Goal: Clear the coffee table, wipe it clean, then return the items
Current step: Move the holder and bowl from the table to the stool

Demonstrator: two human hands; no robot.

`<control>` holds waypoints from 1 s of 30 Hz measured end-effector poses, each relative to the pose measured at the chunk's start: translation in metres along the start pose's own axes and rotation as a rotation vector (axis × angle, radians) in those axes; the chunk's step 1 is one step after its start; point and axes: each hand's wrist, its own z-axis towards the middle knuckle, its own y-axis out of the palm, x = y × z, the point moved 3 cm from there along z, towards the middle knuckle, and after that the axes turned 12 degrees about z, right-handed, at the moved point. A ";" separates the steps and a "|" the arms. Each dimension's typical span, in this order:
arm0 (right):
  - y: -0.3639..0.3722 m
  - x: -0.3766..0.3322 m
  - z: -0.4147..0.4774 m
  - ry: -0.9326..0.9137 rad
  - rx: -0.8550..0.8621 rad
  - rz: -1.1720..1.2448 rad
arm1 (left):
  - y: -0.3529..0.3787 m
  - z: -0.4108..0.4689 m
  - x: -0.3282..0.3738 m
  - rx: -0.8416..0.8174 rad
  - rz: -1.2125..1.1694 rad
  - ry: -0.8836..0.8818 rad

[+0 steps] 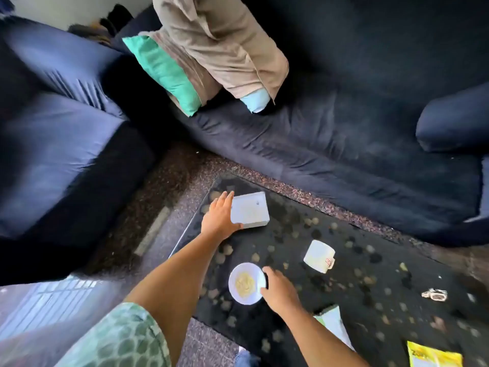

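Dark tabletop (pixel 291 234): white box (pixel 250 210) at far-left corner, left hand (pixel 218 217) with grip closed on its left edge. Nearer, plate (pixel 244 284) of yellowish food, right hand (pixel 279 290) with grip pinching its rim, fingers hidden beneath. Frame edge cuts off yellow packet (pixel 434 357); small pale object (pixel 435 294) at right unidentifiable.

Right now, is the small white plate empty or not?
Not empty: a yellowish patch of food covers the middle of the white plate, whose rim the right hand holds.
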 end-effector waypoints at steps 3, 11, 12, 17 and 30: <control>0.003 0.004 0.021 0.050 0.006 0.010 | 0.006 0.013 0.003 -0.019 0.159 0.122; 0.014 0.008 0.047 0.124 0.024 0.027 | 0.011 0.021 0.002 0.047 0.270 0.213; 0.013 0.008 0.046 0.116 0.031 0.033 | 0.012 0.018 0.003 0.056 0.262 0.221; 0.002 0.010 0.030 0.116 0.083 0.111 | 0.003 -0.015 0.006 0.244 0.289 0.284; -0.109 0.146 -0.120 0.026 0.303 0.267 | -0.013 -0.171 0.166 0.584 0.259 0.410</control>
